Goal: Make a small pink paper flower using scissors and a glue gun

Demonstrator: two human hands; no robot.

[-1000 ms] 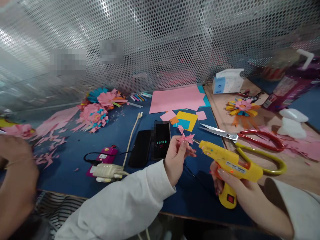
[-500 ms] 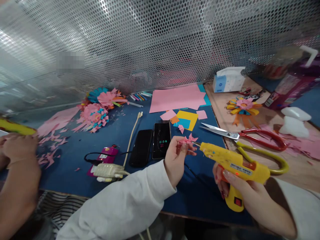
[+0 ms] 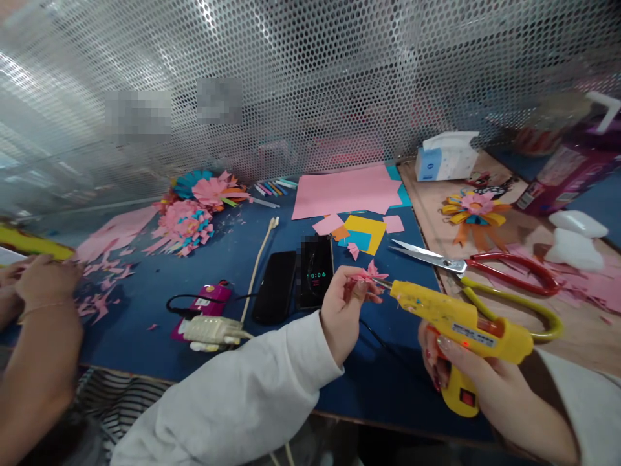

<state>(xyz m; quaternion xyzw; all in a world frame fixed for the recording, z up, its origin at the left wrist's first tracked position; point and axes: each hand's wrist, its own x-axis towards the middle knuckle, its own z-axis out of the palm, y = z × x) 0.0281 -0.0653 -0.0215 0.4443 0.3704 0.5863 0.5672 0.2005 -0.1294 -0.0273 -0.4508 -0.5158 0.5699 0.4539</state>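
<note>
Pinching a small pink paper flower in its fingertips, the left hand holds it up over the blue table. The right hand grips a yellow glue gun, its tip touching the flower. Red scissors lie just behind the gun.

L hand raised, fingers pinched; R hand clenched, wrist low.

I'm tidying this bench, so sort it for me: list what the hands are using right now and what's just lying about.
In use:
left hand, pinching a small pink paper flower
right hand, gripping the yellow glue gun, nozzle at the flower

Lying about:
red-handled scissors
black phone
tissue box
pink paper sheet
finished paper flowers
</note>
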